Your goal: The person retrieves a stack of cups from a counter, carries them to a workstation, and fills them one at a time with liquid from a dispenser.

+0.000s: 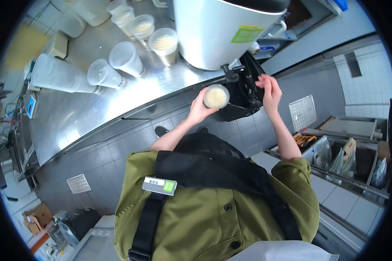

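Note:
In my left hand is a clear plastic cup [216, 96], its open top facing up and a pale, grainy-looking layer inside. The fingers of my left hand [199, 108] wrap around the cup's side, in front of the counter edge. My right hand [271, 90] is at the upper right side of a black plastic bag [244, 98], with bent fingers that appear to pinch its edge. The bag hangs below a black tap [231, 73] on a large silver urn [213, 35]. The cup is just left of the bag.
Filled cups [164, 43] stand left of the urn on the steel counter [80, 113]. Nearby are two more cups [126, 58] and a long stack of nested cups [59, 75]. Behind my right arm is an open drawer [353, 163] with packets. Drain covers [303, 113] lie in the tiled floor.

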Motion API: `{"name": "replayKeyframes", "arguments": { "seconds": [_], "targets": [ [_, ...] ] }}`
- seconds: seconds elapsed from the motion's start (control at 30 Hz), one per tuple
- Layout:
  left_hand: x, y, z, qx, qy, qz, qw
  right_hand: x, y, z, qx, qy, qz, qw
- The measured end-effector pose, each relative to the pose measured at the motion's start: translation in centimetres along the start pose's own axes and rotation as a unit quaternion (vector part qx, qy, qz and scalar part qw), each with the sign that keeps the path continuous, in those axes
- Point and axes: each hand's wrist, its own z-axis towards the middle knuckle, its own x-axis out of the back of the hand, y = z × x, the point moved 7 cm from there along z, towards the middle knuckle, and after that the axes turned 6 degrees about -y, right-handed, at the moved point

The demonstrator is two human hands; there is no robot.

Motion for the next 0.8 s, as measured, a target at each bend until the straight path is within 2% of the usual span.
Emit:
{"name": "replayKeyframes", "arguments": {
  "seconds": [0.07,0.13,0.23,0.33,0.37,0.43,0.5,0.53,0.57,0.6,0.67,0.73,0.8],
  "targets": [
    [2.1,-0.4,-2.9,0.025,0.036,-0.014,0.999,-1.1,0.4,-2.5,0.051,-0.018,-0.011,0.998],
    [5.5,0.4,-6.2,0.049,0.07,0.001,0.996,-4.7,0.1,-4.7,0.092,-0.08,0.015,0.992],
    [12.1,1.5,-12.3,0.094,0.172,-0.019,0.98,-12.3,-2.6,-5.3,0.142,-0.186,0.038,0.972],
    [20.5,4.5,-17.8,0.117,0.269,0.004,0.956,-20.0,-4.9,-4.1,0.153,-0.236,0.066,0.957],
    [23.5,5.5,-19.2,0.116,0.299,0.066,0.945,-22.2,-5.5,-3.5,0.14,-0.24,0.071,0.958],
    [29.0,6.4,-22.0,0.153,0.341,0.108,0.921,-26.2,-6.2,-2.5,0.138,-0.215,0.074,0.964],
    [34.7,4.6,-24.3,0.149,0.391,0.083,0.904,-29.1,-7.1,-1.5,0.132,-0.193,0.08,0.969],
    [37.5,3.8,-25.1,0.16,0.414,0.09,0.891,-29.8,-8.4,-1.0,0.165,-0.153,0.049,0.973],
    [39.9,3.2,-25.0,0.157,0.413,0.095,0.892,-30.5,-9.6,-0.5,0.198,-0.11,0.018,0.974],
    [42.5,2.7,-24.9,0.145,0.434,0.09,0.885,-31.4,-10.4,0.2,0.198,-0.104,0.021,0.974],
    [47.2,1.0,-23.9,0.131,0.445,0.085,0.882,-32.1,-12.3,1.0,0.263,-0.067,-0.063,0.961],
    [51.6,-1.3,-22.1,0.12,0.46,0.073,0.877,-32.6,-13.1,2.1,0.237,-0.075,-0.1,0.964],
    [54.9,-3.3,-19.0,0.096,0.434,0.058,0.894,-33.2,-15.1,3.1,0.244,-0.093,-0.182,0.948]
  ]
}}
